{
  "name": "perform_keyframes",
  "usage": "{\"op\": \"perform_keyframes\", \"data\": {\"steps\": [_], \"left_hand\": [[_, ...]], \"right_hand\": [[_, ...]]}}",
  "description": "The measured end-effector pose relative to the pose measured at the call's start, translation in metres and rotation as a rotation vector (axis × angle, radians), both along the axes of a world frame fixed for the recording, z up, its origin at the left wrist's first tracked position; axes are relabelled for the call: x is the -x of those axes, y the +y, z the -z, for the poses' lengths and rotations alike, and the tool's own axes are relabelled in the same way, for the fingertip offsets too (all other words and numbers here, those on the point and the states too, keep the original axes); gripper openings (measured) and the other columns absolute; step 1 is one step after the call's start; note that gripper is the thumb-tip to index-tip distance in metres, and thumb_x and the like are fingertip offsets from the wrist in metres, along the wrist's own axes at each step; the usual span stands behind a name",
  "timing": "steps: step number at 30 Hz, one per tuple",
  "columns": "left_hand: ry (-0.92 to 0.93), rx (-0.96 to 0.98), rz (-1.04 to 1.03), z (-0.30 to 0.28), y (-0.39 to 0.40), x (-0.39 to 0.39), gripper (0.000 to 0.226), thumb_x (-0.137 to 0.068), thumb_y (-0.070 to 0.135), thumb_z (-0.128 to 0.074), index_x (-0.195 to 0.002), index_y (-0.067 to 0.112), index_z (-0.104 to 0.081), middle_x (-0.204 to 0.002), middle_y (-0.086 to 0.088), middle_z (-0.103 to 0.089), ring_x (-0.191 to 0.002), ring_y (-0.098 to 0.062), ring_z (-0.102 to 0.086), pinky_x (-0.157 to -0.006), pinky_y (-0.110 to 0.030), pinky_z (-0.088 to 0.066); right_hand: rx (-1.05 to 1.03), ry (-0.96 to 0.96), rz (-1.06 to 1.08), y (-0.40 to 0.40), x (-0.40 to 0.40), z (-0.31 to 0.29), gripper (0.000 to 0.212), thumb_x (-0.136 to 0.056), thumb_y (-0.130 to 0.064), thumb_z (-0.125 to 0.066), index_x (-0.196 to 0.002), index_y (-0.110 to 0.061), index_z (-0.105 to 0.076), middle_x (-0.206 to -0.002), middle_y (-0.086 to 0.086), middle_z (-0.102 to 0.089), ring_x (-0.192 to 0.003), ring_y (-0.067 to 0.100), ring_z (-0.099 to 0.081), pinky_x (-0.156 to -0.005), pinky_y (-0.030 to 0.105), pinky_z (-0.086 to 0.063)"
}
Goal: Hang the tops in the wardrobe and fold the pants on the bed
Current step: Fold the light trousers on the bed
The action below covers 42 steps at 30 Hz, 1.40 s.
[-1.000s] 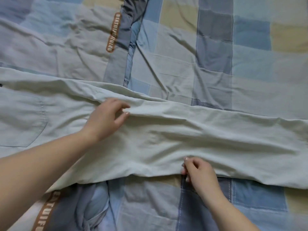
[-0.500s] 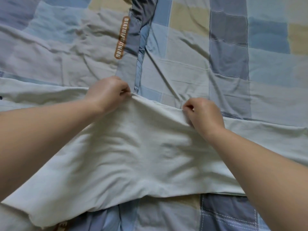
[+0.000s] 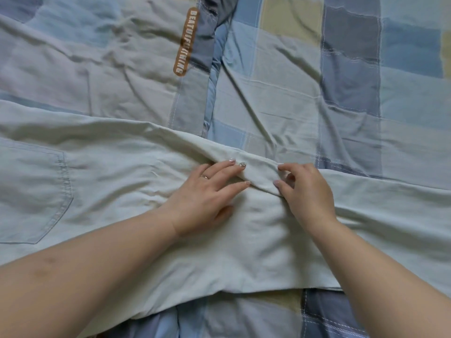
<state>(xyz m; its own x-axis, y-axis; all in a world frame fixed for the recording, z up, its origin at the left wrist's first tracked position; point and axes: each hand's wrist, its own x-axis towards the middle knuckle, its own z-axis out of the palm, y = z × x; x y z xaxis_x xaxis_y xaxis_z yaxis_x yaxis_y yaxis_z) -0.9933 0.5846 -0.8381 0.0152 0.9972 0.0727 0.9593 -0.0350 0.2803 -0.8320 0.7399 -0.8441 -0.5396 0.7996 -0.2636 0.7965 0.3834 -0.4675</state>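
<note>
Pale green pants [image 3: 256, 240] lie stretched across the bed from left to right, with a stitched back pocket [image 3: 34, 196] at the left. My left hand [image 3: 207, 193] rests flat on the cloth near its far edge, fingers spread and straight, a ring on one finger. My right hand [image 3: 305, 191] sits just to the right, its thumb and fingers curled on a raised fold [image 3: 262, 174] of the pants at that far edge.
The bed is covered by a blue, grey and beige checked quilt [image 3: 341, 81]. A brown label with white letters [image 3: 186, 42] runs along a grey strip beyond the pants. More quilt shows at the near edge [image 3: 256, 318].
Both hands gripped the far edge and pulled it up half a second ago. Now the cloth lies lower, my left hand has flattened onto it, and my right hand still holds the fold.
</note>
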Motion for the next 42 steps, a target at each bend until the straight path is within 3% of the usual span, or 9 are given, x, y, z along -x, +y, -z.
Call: {"op": "perform_keyframes", "data": {"steps": [5,11,16,20,27,31,34,38,42], "left_hand": [[0.118,0.1,0.002,0.008,-0.002,-0.002,0.066,-0.072,0.033,-0.08,-0.131,0.014,-0.057,-0.143,-0.021,-0.045,-0.131,-0.041,-0.042,-0.096,-0.065,-0.04],[0.139,0.158,0.013,0.01,-0.001,0.0,0.071,-0.076,0.036,-0.076,-0.139,0.018,-0.048,-0.149,-0.02,-0.035,-0.138,-0.041,-0.031,-0.101,-0.065,-0.034],[0.097,0.224,-0.001,0.017,0.001,-0.002,0.071,-0.088,0.036,-0.063,-0.149,0.026,-0.029,-0.159,-0.013,-0.009,-0.145,-0.032,0.002,-0.111,-0.062,-0.015],[0.11,0.219,-0.001,0.012,0.001,-0.003,0.071,-0.08,0.032,-0.074,-0.143,0.021,-0.043,-0.154,-0.018,-0.025,-0.142,-0.04,-0.02,-0.104,-0.067,-0.027],[0.188,0.203,-0.07,0.01,0.002,-0.005,0.075,-0.071,0.041,-0.079,-0.137,0.017,-0.051,-0.148,-0.018,-0.038,-0.137,-0.037,-0.035,-0.097,-0.074,-0.03],[0.197,0.178,-0.082,0.018,0.014,-0.026,0.068,-0.082,0.047,-0.063,-0.139,0.015,-0.048,-0.149,-0.014,-0.039,-0.139,-0.032,-0.032,-0.103,-0.07,-0.025],[0.181,0.256,-0.141,0.029,0.032,-0.037,0.073,-0.088,0.06,-0.025,-0.149,0.022,-0.029,-0.158,-0.008,-0.019,-0.145,-0.024,-0.003,-0.112,-0.064,-0.007],[0.276,0.317,-0.235,0.04,0.045,-0.002,0.088,-0.077,0.076,0.002,-0.152,0.031,-0.006,-0.161,-0.005,-0.001,-0.148,-0.024,0.005,-0.116,-0.052,0.01],[0.398,0.404,-0.28,0.036,0.038,0.032,0.095,-0.075,0.079,0.011,-0.152,0.028,-0.009,-0.16,-0.007,-0.007,-0.148,-0.024,-0.002,-0.116,-0.046,0.009]], "right_hand": [[-0.071,-0.058,-0.025,0.017,-0.001,0.001,0.005,-0.089,-0.029,-0.061,-0.089,-0.026,-0.065,-0.094,-0.003,-0.055,-0.09,0.021,-0.055,-0.069,0.034,-0.043],[-0.09,-0.096,-0.061,0.024,-0.004,0.001,0.008,-0.09,-0.032,-0.059,-0.09,-0.026,-0.064,-0.093,-0.007,-0.053,-0.09,0.019,-0.056,-0.069,0.032,-0.041],[-0.131,-0.178,-0.162,0.029,-0.003,0.001,0.013,-0.093,-0.032,-0.054,-0.091,-0.023,-0.063,-0.096,-0.004,-0.054,-0.094,0.023,-0.056,-0.069,0.032,-0.04],[-0.211,-0.238,-0.267,0.037,0.003,-0.002,0.018,-0.095,-0.031,-0.047,-0.096,-0.018,-0.06,-0.104,0.003,-0.056,-0.095,0.029,-0.057,-0.072,0.035,-0.041],[-0.195,-0.003,-0.011,0.056,0.016,-0.008,0.021,-0.097,-0.024,-0.047,-0.109,-0.014,-0.06,-0.113,0.01,-0.059,-0.104,0.03,-0.053,-0.078,0.036,-0.038],[-0.27,-0.012,-0.173,0.004,0.004,0.004,0.043,-0.093,-0.027,-0.055,-0.134,-0.014,-0.052,-0.138,0.012,-0.05,-0.126,0.031,-0.044,-0.104,0.043,-0.029],[-0.366,-0.1,-0.315,-0.026,-0.003,0.02,0.05,-0.088,-0.031,-0.058,-0.134,-0.012,-0.053,-0.143,0.013,-0.047,-0.132,0.029,-0.044,-0.108,0.059,-0.025],[-0.366,-0.231,-0.429,-0.006,-0.015,0.035,0.066,-0.086,-0.056,-0.032,-0.14,-0.021,-0.047,-0.149,0.013,-0.039,-0.138,0.029,-0.037,-0.11,0.058,-0.02],[-0.296,-0.436,-0.391,0.026,-0.073,0.046,0.08,-0.083,-0.071,-0.005,-0.151,-0.03,-0.012,-0.16,0.006,-0.007,-0.148,0.021,-0.004,-0.115,0.052,0.006]]}}
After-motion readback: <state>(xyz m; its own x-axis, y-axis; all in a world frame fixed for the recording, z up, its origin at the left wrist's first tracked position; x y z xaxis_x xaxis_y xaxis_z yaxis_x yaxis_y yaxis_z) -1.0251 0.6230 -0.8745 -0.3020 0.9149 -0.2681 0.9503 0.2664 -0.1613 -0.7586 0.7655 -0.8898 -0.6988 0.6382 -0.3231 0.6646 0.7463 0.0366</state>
